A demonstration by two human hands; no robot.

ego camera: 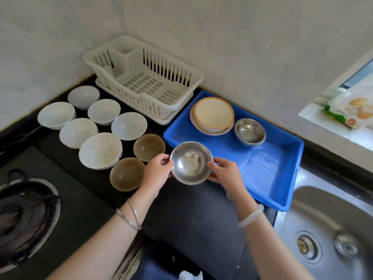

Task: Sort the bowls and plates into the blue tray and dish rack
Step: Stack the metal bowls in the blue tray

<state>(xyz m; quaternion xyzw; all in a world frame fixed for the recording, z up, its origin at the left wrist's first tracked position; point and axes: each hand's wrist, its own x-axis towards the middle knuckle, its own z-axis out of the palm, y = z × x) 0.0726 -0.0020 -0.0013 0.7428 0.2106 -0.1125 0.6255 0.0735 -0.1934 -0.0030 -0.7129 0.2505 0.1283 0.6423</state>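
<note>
I hold a steel bowl [190, 163] above the counter at the near left corner of the blue tray [268, 168]. My left hand [156, 170] grips its left rim and my right hand [225, 171] its right rim. Inside the tray stand stacked cream bowls with orange rims [213, 115] and stacked steel bowls [249, 131]. The white dish rack [145, 77] sits empty in the corner. Several white bowls [100, 150] and two brown translucent bowls [127, 173] rest on the black counter to the left.
A gas burner [24, 219] lies at the near left. A steel sink [331, 229] with a drain is at the near right, beside the tray. A food packet [351, 110] lies on the window ledge at the far right. Tiled walls back the counter.
</note>
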